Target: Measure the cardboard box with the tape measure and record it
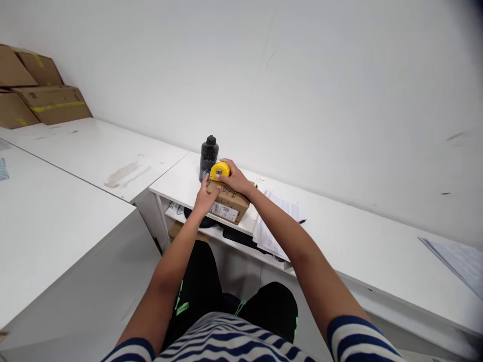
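A yellow tape measure is in the grip of my right hand, held at the top far edge of a small cardboard box. My left hand grips the left end of this box, thumb on its top and fingers around the far side. The box has black handwriting on top and a white printed label on its near side. Just behind my left hand stands a dark water bottle, upright, its lower part partly covered by the tape measure and fingers. Whether any tape blade is drawn out is hidden.
Printed sheets and a pen lie right of the box, partly under my right forearm. More papers lie far right. Under the white desk, a shelf holds dark items. Large cardboard boxes are stacked far left against the wall.
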Available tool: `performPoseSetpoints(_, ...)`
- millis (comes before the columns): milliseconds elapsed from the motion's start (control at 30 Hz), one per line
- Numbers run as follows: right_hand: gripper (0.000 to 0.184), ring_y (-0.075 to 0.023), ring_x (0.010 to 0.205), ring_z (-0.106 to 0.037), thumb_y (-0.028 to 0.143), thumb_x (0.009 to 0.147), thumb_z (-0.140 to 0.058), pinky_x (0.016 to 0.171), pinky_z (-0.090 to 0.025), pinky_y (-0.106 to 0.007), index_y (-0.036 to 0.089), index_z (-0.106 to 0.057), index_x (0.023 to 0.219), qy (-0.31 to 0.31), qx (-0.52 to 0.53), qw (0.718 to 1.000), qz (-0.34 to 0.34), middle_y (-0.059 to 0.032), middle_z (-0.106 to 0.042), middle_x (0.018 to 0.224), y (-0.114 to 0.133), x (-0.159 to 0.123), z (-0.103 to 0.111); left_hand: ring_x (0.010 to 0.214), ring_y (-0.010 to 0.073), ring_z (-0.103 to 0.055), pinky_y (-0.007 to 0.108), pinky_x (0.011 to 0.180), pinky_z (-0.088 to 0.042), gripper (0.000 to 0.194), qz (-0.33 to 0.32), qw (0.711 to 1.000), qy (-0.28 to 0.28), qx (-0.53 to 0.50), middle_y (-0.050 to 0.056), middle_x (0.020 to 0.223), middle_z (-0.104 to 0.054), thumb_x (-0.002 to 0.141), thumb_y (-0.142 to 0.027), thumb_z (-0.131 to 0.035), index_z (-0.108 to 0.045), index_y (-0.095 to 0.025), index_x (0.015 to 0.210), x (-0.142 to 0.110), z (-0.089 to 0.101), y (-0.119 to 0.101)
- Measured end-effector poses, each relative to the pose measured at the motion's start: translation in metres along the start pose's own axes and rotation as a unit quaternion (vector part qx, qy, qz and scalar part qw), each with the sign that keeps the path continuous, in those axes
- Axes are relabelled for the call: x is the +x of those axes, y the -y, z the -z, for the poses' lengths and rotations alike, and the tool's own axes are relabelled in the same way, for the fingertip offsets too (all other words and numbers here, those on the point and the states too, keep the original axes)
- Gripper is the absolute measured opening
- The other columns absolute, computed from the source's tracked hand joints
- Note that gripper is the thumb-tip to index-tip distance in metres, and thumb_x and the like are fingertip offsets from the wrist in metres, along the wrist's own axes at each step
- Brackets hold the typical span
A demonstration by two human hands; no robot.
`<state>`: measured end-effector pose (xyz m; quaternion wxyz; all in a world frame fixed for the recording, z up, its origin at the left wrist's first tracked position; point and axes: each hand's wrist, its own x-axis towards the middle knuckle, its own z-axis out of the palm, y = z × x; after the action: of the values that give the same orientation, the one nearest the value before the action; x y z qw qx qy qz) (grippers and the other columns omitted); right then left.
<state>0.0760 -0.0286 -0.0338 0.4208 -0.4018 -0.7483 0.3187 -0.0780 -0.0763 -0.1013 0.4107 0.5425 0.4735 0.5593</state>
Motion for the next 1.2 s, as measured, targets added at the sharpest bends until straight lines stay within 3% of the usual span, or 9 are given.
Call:
performPoseSetpoints(133, 0.060, -0.0248, 0.108, -0.060, 0.046, 0.082, -0.065, 0.098, -0.047, -0.042, 0.025, -0.046, 0.135, 0.036, -0.079, 0.996, 0.014, -0.0073, -0.062, 0.126, 0.000, -0.005, 0.002, 0.116, 0.0269, -0.064, 0.037, 0.102, -0.049, 0.061, -0.005, 1.000, 0.016, 0.027, 0.012, 0.131, -0.067, 0.087, -0.041, -0.064, -0.054, -0.017, 0.142, 0.000, 0.001, 0.001)
performPoseSetpoints(233, 0.058, -0.0284, 0.111, -0.059, 0.047, 0.084, -0.062, 0.101, -0.046, -0.049, 0.024, -0.046, 0.135, 0.050, -0.139, 0.989, 0.010, -0.0095, -0.063, 0.125, 0.001, -0.014, 0.010, 0.116, 0.0273, -0.064, 0.037, 0.101, -0.049, 0.058, 0.000, 0.998, -0.011, 0.061, 0.011, 0.130, -0.068, 0.087, -0.040, -0.062, -0.057, -0.018, 0.140, 0.001, 0.000, 0.001)
performPoseSetpoints(400, 0.055, -0.0327, 0.121, -0.056, 0.052, 0.083, -0.062, 0.119, -0.017, -0.066, 0.026, -0.049, 0.130, 0.013, -0.221, 0.975, -0.003, -0.0097, -0.061, 0.132, -0.007, -0.052, 0.049, 0.114, 0.0276, -0.066, 0.037, 0.097, -0.050, 0.056, 0.008, 0.998, -0.011, 0.069, 0.012, 0.128, -0.069, 0.089, -0.039, -0.058, -0.058, -0.016, 0.141, 0.001, -0.002, 0.003)
performPoseSetpoints(433, 0.055, -0.0325, 0.122, -0.056, 0.053, 0.083, -0.062, 0.119, -0.018, -0.065, 0.027, -0.049, 0.130, 0.004, -0.217, 0.976, -0.011, -0.0093, -0.060, 0.133, -0.010, -0.063, 0.060, 0.114, 0.0271, -0.066, 0.036, 0.097, -0.051, 0.057, 0.006, 0.998, -0.008, 0.066, 0.012, 0.128, -0.069, 0.089, -0.039, -0.058, -0.058, -0.016, 0.141, 0.001, -0.002, 0.002)
performPoseSetpoints(567, 0.060, -0.0306, 0.119, -0.057, 0.054, 0.083, -0.066, 0.107, -0.041, -0.053, 0.027, -0.048, 0.133, -0.017, -0.171, 0.984, -0.037, -0.0092, -0.059, 0.133, -0.019, -0.105, 0.101, 0.113, 0.0255, -0.067, 0.037, 0.101, -0.050, 0.055, -0.016, 0.998, -0.011, 0.057, 0.011, 0.126, -0.071, 0.089, -0.037, -0.059, -0.060, -0.016, 0.139, 0.003, -0.003, -0.001)
performPoseSetpoints(700, 0.065, -0.0282, 0.112, -0.060, 0.054, 0.081, -0.070, 0.098, -0.048, -0.047, 0.024, -0.047, 0.135, -0.033, -0.140, 0.987, -0.076, -0.0088, -0.062, 0.126, -0.026, -0.129, 0.119, 0.115, 0.0252, -0.066, 0.038, 0.103, -0.050, 0.055, -0.031, 0.998, -0.012, 0.047, 0.010, 0.128, -0.070, 0.088, -0.038, -0.060, -0.061, -0.017, 0.138, 0.005, -0.003, -0.003)
performPoseSetpoints(933, 0.058, -0.0290, 0.115, -0.060, 0.050, 0.083, -0.068, 0.099, -0.049, -0.046, 0.024, -0.050, 0.131, -0.039, -0.139, 0.988, -0.055, -0.0100, -0.063, 0.129, -0.020, -0.119, 0.109, 0.117, 0.0257, -0.065, 0.040, 0.105, -0.049, 0.058, -0.018, 0.999, -0.011, 0.041, 0.011, 0.132, -0.068, 0.087, -0.041, -0.062, -0.059, -0.017, 0.139, 0.006, 0.000, 0.000)
performPoseSetpoints(1133, 0.050, -0.0310, 0.122, -0.058, 0.052, 0.089, -0.059, 0.121, -0.017, -0.060, 0.021, -0.054, 0.128, 0.002, -0.285, 0.958, -0.001, -0.0113, -0.066, 0.129, 0.001, -0.057, 0.060, 0.116, 0.0259, -0.066, 0.039, 0.103, -0.050, 0.057, -0.012, 0.999, -0.002, 0.035, 0.011, 0.131, -0.068, 0.087, -0.042, -0.060, -0.059, -0.017, 0.139, 0.003, 0.000, -0.003)
performPoseSetpoints(1200, 0.048, -0.0295, 0.120, -0.060, 0.051, 0.092, -0.054, 0.120, -0.017, -0.059, 0.020, -0.055, 0.127, 0.023, -0.318, 0.948, 0.010, -0.0111, -0.067, 0.128, 0.007, -0.032, 0.037, 0.116, 0.0259, -0.066, 0.039, 0.102, -0.050, 0.057, -0.009, 0.999, 0.001, 0.034, 0.011, 0.130, -0.069, 0.087, -0.042, -0.060, -0.058, -0.017, 0.139, 0.002, 0.001, -0.003)
